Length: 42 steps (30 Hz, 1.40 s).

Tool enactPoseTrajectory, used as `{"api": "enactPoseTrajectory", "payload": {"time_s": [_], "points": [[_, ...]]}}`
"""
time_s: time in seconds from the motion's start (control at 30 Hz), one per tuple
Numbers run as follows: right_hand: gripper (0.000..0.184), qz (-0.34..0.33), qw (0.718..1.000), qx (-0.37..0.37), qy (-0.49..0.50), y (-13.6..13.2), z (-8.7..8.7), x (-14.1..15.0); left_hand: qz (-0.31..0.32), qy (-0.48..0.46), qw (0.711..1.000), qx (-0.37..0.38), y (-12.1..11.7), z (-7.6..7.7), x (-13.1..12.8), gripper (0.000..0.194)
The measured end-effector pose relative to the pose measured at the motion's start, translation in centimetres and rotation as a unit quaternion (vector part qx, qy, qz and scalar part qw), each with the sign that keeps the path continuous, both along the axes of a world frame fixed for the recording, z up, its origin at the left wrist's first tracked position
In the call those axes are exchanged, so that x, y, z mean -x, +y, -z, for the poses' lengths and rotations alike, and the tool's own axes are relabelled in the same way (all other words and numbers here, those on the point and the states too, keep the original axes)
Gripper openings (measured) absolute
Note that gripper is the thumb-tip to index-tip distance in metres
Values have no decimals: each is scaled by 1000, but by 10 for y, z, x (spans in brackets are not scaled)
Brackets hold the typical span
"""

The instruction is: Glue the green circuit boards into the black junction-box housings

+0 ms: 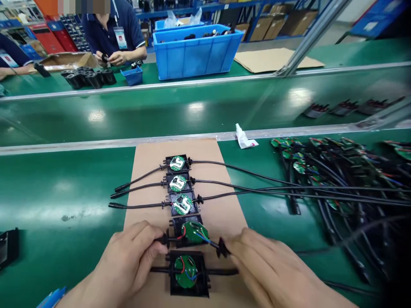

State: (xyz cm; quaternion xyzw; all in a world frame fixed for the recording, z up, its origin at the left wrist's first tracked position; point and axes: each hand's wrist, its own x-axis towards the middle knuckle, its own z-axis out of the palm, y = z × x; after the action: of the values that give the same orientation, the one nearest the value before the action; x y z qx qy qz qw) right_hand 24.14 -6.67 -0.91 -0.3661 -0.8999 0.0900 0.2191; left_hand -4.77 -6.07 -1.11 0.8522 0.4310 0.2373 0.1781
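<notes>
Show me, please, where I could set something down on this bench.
Bare bench lies left, between the cable ends, the black part and the metal rail. The cardboard is crowded with housings, left hand and right hand; further right, piled cables leave little room.

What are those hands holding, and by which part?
A green circuit board, by its black cables: left hand on one, right hand on the other, at the grommets.

Your desk (70, 179) is smooth and glossy, your cardboard sheet (144, 158) matt. The 5 housings (192, 291) look like plastic, the circuit boards (184, 277) shiny, the cables (117, 205) smooth and rubbery. Across from you, the blue bin (192, 55) is smooth plastic.
</notes>
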Motion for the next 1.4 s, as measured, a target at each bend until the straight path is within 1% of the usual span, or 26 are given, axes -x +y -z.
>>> {"api": "enactPoseTrajectory", "payload": {"time_s": [0.07, 0.13, 0.23, 0.33, 0.5, 0.57, 0.63, 0.73, 0.8, 0.9, 1.0, 1.1, 1.17, 1.2, 1.23, 1.27, 1.37, 1.4], "points": [[23, -10, 999, 21, -33, -6, -11, 3, -8, 23, 1000, 3, -1, -3, -3, 12], [21, -11, 996, 60, -59, -4, -16, 9, -3, 49, 999, 7, 2, -3, -9, 14], [18, -8, 989, 107, -104, 7, -14, 19, 17, 80, 997, 5, 9, 2, -19, 18], [18, -12, 984, 124, -129, 18, -12, 26, 23, 106, 994, 7, 12, 6, -26, 21], [20, -29, 974, 164, -152, 30, -18, 35, 3, 102, 994, 48, 10, 12, -21, 17], [24, -39, 974, 169, -148, 33, -18, 37, -5, 82, 993, 81, 10, 13, -18, 16], [21, -42, 977, 156, -140, 34, -14, 38, -12, 59, 992, 114, 12, 12, -16, 15], [20, -29, 985, 132, -106, 33, -5, 39, -14, 32, 988, 151, 18, 7, -16, 15], [21, -15, 989, 126, -79, 32, 2, 40, -14, 21, 987, 157, 19, 4, -16, 16], [9, -22, 988, 137, -63, 30, 9, 45, -15, 33, 992, 121, 17, 2, -15, 16], [10, -35, 983, 165, -73, 29, 7, 49, 2, 103, 994, 40, 13, 7, -16, 20], [7, -39, 976, 193, -90, 32, -3, 48, 32, 200, 977, -71, 9, 17, -23, 23], [8, -47, 971, 206, -110, 34, -10, 46, 38, 249, 959, -128, 6, 17, -24, 24], [10, -53, 968, 214, -121, 34, -13, 45, 32, 263, 953, -147, 4, 11, -21, 25], [10, -61, 964, 224, -133, 35, -15, 45, 20, 271, 949, -159, 2, 1, -13, 28], [10, -69, 960, 233, -142, 35, -15, 44, 2, 273, 947, -170, 1, -14, -3, 32], [11, -70, 963, 228, -124, 33, -9, 45, -72, 279, 935, -205, -8, -74, 39, 49], [12, -63, 967, 219, -115, 33, -5, 46, -98, 286, 929, -213, -11, -91, 50, 52]]}}
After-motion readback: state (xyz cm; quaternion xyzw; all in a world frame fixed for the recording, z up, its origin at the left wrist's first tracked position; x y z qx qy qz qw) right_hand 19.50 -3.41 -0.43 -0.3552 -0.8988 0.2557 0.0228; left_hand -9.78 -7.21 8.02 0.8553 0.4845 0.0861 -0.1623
